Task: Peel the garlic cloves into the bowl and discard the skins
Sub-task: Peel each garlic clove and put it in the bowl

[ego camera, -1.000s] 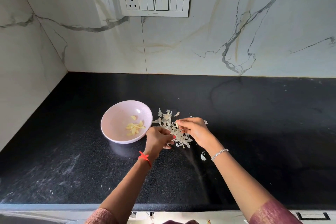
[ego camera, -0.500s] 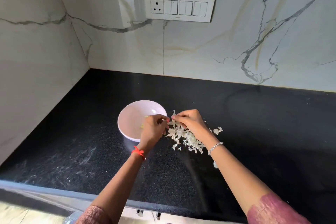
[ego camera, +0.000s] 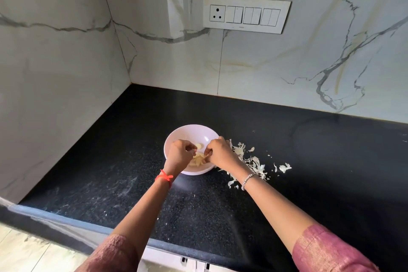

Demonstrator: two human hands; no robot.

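Head-worn view, looking down, near hands (ego camera: pixel 198 155), counter (ego camera: pixel 132 183)

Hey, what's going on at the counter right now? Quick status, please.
Both hands over the bowl: left hand and right hand pinching something small, too hidden to name. Peeled cloves in the bowl. Skins piled on the counter beside it. Nothing blocking.

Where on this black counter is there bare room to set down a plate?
Free: the black counter right of the papery garlic skins, and the stretch left of the round white bowl toward the corner. Crowded: the bowl, both hands over it, and the skins beside it.
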